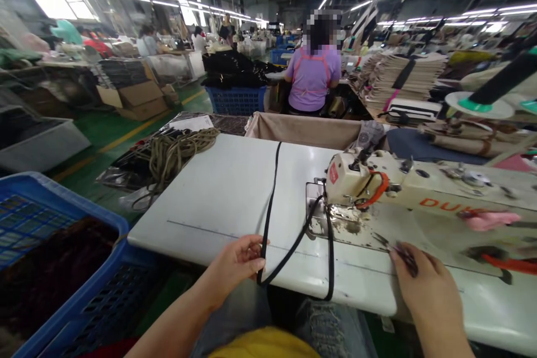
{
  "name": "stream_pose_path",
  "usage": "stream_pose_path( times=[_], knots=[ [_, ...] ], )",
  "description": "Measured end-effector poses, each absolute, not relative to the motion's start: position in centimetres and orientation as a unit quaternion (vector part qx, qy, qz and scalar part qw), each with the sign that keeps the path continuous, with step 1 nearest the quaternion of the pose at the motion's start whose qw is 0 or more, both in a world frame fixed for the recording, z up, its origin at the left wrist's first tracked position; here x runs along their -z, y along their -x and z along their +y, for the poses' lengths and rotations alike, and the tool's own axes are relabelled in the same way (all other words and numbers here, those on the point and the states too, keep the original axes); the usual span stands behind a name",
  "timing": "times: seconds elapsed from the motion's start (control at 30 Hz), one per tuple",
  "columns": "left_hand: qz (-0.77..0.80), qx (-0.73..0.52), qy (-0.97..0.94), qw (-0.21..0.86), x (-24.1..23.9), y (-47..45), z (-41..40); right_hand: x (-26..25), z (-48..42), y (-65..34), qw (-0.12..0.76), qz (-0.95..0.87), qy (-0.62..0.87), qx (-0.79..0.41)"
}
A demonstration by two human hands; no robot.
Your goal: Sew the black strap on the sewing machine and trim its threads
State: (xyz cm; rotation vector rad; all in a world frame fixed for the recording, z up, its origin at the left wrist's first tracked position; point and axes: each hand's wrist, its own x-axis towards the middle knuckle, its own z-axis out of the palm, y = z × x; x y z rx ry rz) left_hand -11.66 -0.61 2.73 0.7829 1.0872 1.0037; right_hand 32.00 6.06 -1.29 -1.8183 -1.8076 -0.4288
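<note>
On table (210, 190), note black strap (331, 257) run to sewing machine (409, 184), apparently part-finished; pinched in left hand (238, 260); snips (405, 258) gripped in right hand (430, 282).

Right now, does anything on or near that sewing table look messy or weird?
Yes, a bit. Dark, patchy marks show on the base of the sewing machine, unlike the cleaner white tabletop. Beyond its left edge, olive cords lie in a tangled heap. I see no damage on the black strap.
</note>
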Motion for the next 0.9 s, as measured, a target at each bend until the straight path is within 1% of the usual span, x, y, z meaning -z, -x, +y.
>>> stream_pose_path(
  times=[0.07,0.2,0.27,0.33,0.43,0.5,0.63,0.73,0.9],
  knots=[
    [0.484,-0.442,-0.369,0.659,-2.2,11.7,-0.5,1.4,5.5,-32.4,0.255,-0.688,0.661,0.159],
    [0.504,-0.419,-0.401,0.64,-1.7,11.6,-0.4,1.2,4.6,-31.7,0.215,-0.698,0.654,0.199],
    [0.508,-0.412,-0.395,0.645,-1.8,11.4,-0.5,1.1,4.5,-31.1,0.218,-0.688,0.67,0.173],
    [0.507,-0.42,-0.386,0.646,-2.0,11.2,-0.7,0.9,4.4,-30.1,0.25,-0.663,0.7,0.092],
    [0.514,-0.436,-0.382,0.633,-2.4,10.9,-1.0,0.4,3.9,-27.2,0.317,-0.615,0.714,-0.11],
    [0.52,-0.434,-0.389,0.624,-2.6,10.8,-1.2,-0.2,3.2,-24.5,0.347,-0.604,0.679,-0.232],
    [0.527,-0.426,-0.419,0.604,-2.7,10.8,-1.6,-1.6,1.9,-19.1,0.364,-0.605,0.588,-0.395],
    [0.545,-0.417,-0.438,0.581,-2.7,10.8,-1.9,-2.8,1.5,-16.2,0.328,-0.633,0.544,-0.442],
    [0.56,-0.395,-0.447,0.574,-3.3,10.7,-2.0,-4.5,1.3,-13.1,0.267,-0.715,0.508,-0.4]
  ],
)
